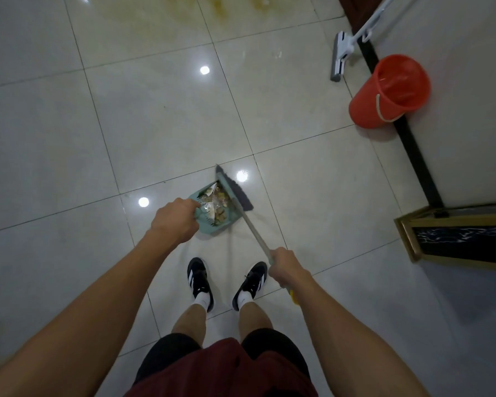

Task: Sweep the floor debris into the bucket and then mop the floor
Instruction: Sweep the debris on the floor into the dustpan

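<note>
— How far along is the job?

— Sweeping looks nearly done: the debris (214, 206) is heaped in the teal dustpan (209, 217) at frame centre, the broom (235, 193) head touching its far edge. Nothing is tipped yet into the red bucket (390, 91), well apart at upper right. The mop (340, 57) leans beside it unused, and a yellowish stain (221, 7) waits at top centre.

— And the hands?

— The left hand (176, 219) curls around the dustpan's grip; the right hand (288, 266) is wrapped tightly round the broom handle, low and right of centre.
</note>
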Motion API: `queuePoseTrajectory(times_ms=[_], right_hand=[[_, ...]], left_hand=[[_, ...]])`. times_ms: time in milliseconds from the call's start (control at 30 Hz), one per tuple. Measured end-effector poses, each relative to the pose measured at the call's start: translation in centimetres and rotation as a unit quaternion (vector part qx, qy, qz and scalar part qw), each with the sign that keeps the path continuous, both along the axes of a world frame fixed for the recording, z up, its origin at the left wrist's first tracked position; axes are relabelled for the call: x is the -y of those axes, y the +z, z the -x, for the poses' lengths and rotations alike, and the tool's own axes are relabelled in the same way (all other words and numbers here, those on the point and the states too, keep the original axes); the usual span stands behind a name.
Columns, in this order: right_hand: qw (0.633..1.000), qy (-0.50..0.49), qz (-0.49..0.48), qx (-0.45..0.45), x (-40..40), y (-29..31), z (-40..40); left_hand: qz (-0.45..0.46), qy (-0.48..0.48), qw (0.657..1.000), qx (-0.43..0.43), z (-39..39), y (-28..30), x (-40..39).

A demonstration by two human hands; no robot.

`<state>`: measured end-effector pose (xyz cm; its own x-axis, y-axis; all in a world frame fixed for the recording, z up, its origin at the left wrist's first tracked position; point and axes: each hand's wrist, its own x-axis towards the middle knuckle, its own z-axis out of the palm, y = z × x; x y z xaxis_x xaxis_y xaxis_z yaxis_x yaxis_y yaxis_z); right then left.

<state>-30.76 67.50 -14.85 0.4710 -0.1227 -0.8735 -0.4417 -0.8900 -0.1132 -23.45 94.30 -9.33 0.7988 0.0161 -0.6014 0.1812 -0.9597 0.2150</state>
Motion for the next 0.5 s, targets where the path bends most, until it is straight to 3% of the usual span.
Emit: queuePoseTrajectory(times_ms=[367, 500], right_hand=[[0.982, -0.169, -0.078, -0.028, 1.8, 3.1, 2.1], [0.98, -0.179, -0.081, -0.014, 2.1, 4.5, 2.0]], left_hand=[[0.02, 0.031, 0.999, 0.009, 2.2, 1.0, -1.9], [0.019, 0.053, 0.998, 0.009, 2.8, 1.5, -3.6]])
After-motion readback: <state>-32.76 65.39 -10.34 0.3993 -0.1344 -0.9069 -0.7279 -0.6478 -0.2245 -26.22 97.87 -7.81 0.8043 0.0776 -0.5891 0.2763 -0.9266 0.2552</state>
